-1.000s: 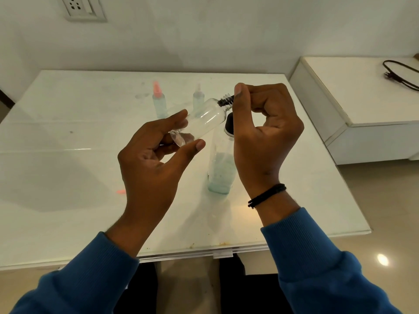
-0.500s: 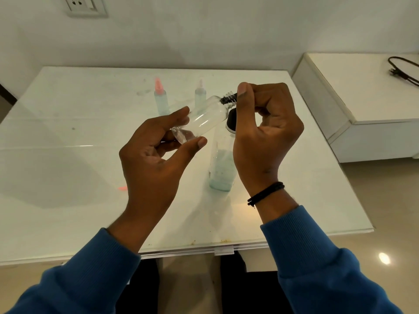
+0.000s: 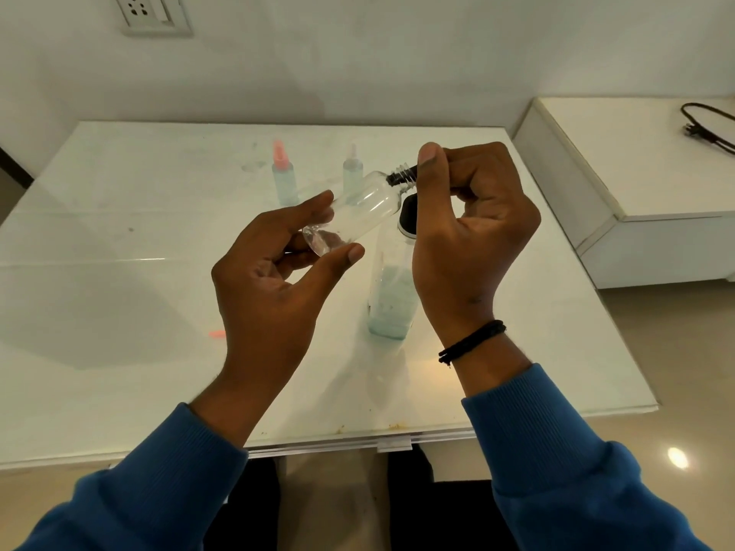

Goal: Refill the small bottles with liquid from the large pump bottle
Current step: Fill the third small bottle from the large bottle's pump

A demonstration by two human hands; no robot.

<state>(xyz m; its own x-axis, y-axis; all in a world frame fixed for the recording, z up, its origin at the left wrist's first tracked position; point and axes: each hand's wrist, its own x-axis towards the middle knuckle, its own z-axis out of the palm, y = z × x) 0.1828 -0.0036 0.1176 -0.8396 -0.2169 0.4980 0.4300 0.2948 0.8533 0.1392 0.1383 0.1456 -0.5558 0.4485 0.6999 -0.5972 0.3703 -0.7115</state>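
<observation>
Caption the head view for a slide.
Left hand holds an empty small bottle tilted; right hand grips its neck.

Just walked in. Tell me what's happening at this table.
A person is holding a small clear bottle tilted over the white table. The left hand grips its base, and the right hand pinches a black piece at its threaded neck. The bottle looks empty. The large bottle, part full of pale blue liquid, stands just behind. Two small capped bottles wait farther back.

**Clear small bottle held over white tabletop**

Left hand grips tilted empty bottle at base; right hand pinches its black threaded neck. Large bottle, part-filled with pale blue liquid, stands beneath. Two small bottles behind
</observation>
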